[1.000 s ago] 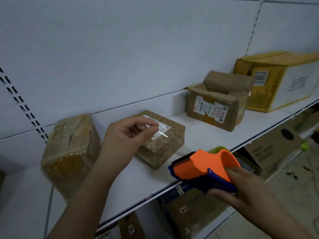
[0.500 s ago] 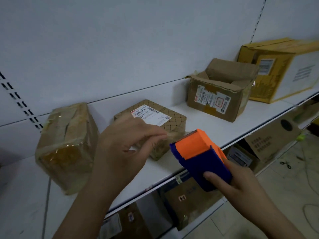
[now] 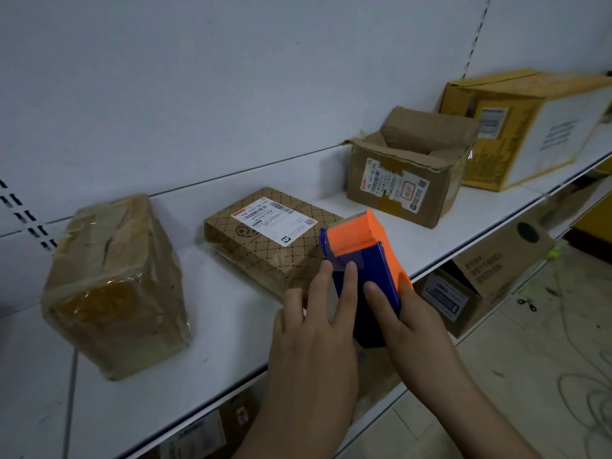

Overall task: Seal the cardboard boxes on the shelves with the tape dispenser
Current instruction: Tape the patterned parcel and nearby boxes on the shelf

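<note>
White shelf (image 3: 231,359) carries four cardboard boxes (image 3: 281,246) in a row

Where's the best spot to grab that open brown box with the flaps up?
Take the open brown box by its two side walls, reaching from the front shelf edge. Its flaps stand loose and torn, so the walls probably give firmer hold.

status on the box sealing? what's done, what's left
Done: the leftmost box looks fully wrapped in clear tape. In hand: the right hand holds the tape dispenser while the left hand fingers the tape end, beside the patterned box. Left: the open-flapped box is clearly unsealed; the yellow box is unclear.
</note>
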Demonstrator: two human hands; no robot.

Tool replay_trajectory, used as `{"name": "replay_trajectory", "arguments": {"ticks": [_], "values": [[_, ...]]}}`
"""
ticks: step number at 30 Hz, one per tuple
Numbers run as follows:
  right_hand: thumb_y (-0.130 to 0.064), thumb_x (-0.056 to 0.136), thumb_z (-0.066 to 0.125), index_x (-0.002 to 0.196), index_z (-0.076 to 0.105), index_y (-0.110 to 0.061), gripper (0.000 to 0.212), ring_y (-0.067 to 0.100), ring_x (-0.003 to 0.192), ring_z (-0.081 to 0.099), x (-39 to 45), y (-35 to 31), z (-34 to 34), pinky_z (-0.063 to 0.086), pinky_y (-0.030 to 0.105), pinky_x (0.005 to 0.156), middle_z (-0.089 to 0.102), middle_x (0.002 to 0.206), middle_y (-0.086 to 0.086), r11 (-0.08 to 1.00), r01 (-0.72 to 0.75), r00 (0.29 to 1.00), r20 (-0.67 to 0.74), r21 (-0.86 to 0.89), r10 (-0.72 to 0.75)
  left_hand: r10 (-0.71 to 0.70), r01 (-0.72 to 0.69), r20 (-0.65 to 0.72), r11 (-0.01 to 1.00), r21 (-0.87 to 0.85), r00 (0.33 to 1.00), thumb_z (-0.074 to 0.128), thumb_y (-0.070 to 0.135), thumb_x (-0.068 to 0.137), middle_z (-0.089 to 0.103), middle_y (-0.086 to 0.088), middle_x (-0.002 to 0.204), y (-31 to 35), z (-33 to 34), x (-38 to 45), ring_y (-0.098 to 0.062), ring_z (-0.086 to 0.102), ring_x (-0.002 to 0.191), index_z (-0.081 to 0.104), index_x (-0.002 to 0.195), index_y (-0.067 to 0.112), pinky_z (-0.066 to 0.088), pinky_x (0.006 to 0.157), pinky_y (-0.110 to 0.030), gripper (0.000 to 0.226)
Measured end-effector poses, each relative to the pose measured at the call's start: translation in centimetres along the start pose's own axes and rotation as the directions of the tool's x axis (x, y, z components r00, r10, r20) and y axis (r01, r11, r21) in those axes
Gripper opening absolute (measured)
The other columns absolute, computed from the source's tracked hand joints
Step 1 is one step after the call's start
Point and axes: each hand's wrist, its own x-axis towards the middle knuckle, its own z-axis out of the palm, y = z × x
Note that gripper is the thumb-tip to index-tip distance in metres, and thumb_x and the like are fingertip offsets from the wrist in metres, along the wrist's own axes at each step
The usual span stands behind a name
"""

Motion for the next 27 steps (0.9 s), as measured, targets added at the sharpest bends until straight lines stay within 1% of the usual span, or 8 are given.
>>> {"name": "replay_trajectory", "arguments": {"ticks": [3,5,9,12,14,16,21,27], "values": [[-0.071,0.077,0.031,0.101,0.056,-0.022,0.061,0.014,0.08,0.065,-0.2,-0.7,0.4,0.059,0.037,0.071,0.066,0.09,0.001,0.987,-0.076,0.996,-0.03,0.144,0.081,-0.044,0.044,0.003,0.999,-0.025,0.999,0.085,0.019,0.056,0.049,-0.012,0.148,0.4,0.8,-0.3,-0.027,0.056,0.104,0.043,0.151,0.016,0.056,0.078,-0.038,0.104],[-0.08,0.08,0.032,0.1,0.06,-0.021,0.068,0.009,0.076,0.065,-0.1,-1.0,0.5,0.055,0.026,0.061,0.066,0.086,-0.001,0.978,-0.099,0.992,-0.054,0.183,0.11,-0.058,0.057,-0.019,0.997,-0.045,0.998,0.08,0.018,0.061,0.045,-0.014,0.153,0.7,1.3,-0.5,-0.028,0.053,0.105,0.042,0.151,0.012,0.056,0.08,-0.039,0.098],[-0.079,0.08,0.04,0.089,0.063,-0.026,0.059,0.001,0.066,0.064,0.0,-1.4,0.9,0.046,0.016,0.055,0.067,0.071,-0.008,0.968,-0.068,0.986,-0.135,0.242,0.103,-0.068,0.065,-0.028,0.994,-0.084,0.997,0.078,0.02,0.064,0.033,-0.018,0.159,1.8,1.5,-0.4,-0.028,0.054,0.11,0.03,0.156,0.006,0.055,0.082,-0.038,0.104],[-0.068,0.074,0.039,0.087,0.063,-0.024,0.051,-0.002,0.063,0.062,0.0,-1.7,0.9,0.045,0.011,0.05,0.066,0.067,-0.007,0.957,-0.064,0.984,-0.143,0.282,0.108,-0.092,0.081,-0.054,0.98,-0.182,0.994,0.063,0.025,0.075,0.043,-0.013,0.153,2.1,0.9,0.0,-0.025,0.049,0.117,0.019,0.157,0.002,0.052,0.091,-0.036,0.096],[-0.064,0.073,0.04,0.09,0.061,-0.023,0.049,-0.006,0.065,0.062,-0.1,-1.9,0.7,0.044,0.008,0.05,0.064,0.073,-0.007,0.942,-0.078,0.983,-0.135,0.326,0.128,-0.097,0.077,-0.086,0.976,-0.204,0.992,0.042,0.023,0.079,0.047,-0.01,0.149,1.9,0.5,0.4,-0.025,0.048,0.119,0.027,0.155,0.002,0.05,0.095,-0.039,0.08],[-0.064,0.072,0.042,0.096,0.063,-0.019,0.055,-0.006,0.066,0.063,-0.1,-2.0,0.6,0.045,0.008,0.05,0.066,0.079,-0.006,0.921,-0.09,0.982,-0.119,0.379,0.145,-0.077,0.057,-0.107,0.982,-0.182,0.991,0.035,0.021,0.077,0.044,-0.01,0.153,1.9,0.4,0.6,-0.026,0.047,0.119,0.04,0.151,0.005,0.051,0.094,-0.041,0.076],[-0.071,0.074,0.056,0.093,0.065,-0.02,0.056,-0.003,0.068,0.065,-0.3,-1.9,0.4,0.045,0.008,0.051,0.068,0.077,-0.006,0.877,-0.109,0.968,-0.149,0.469,0.2,-0.024,0.004,-0.171,0.993,-0.115,0.985,0.038,0.02,0.077,0.035,-0.008,0.16,2.1,1.2,0.4,-0.028,0.045,0.118,0.04,0.152,0.01,0.049,0.091,-0.042,0.076],[-0.066,0.068,0.056,0.084,0.07,-0.016,0.054,0.011,0.066,0.069,0.3,-1.3,0.2,0.051,0.018,0.055,0.072,0.071,-0.001,0.843,-0.145,0.92,-0.243,0.518,0.308,0.022,-0.036,-0.162,0.996,-0.083,0.987,0.051,0.015,0.077,0.027,-0.007,0.164,2.9,1.9,0.0,-0.03,0.044,0.121,0.031,0.157,0.013,0.046,0.091,-0.044,0.082]]}}
